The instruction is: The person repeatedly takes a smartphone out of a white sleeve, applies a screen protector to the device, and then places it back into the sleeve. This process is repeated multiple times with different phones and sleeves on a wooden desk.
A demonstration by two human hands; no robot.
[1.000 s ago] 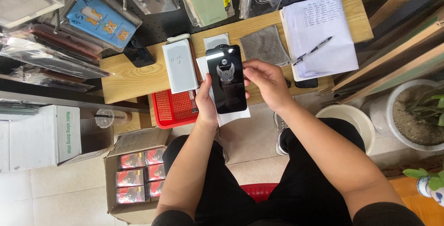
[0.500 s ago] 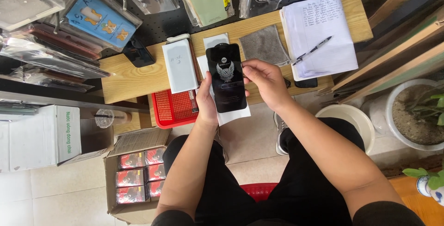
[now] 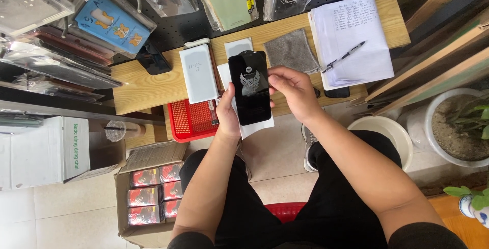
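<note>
Both hands grip a black phone [image 3: 249,88] above the wooden table [image 3: 147,88]: left hand [image 3: 227,114] pinches its left edge, right hand [image 3: 291,90] its right; looks light, stiff, slippery, breakable, best held by edges

The sleeve [image 3: 249,87] I hold is glossy black with a grey winged emblem on it. Left of it lies a plain white box [image 3: 198,73] on the pale, grained wooden bench [image 3: 142,88], and below that box sits a bright red mesh basket [image 3: 191,121]. Right of the sleeve lie a grey cloth [image 3: 291,50] and a white lined notepad [image 3: 354,37] with a black pen [image 3: 344,57].
</note>
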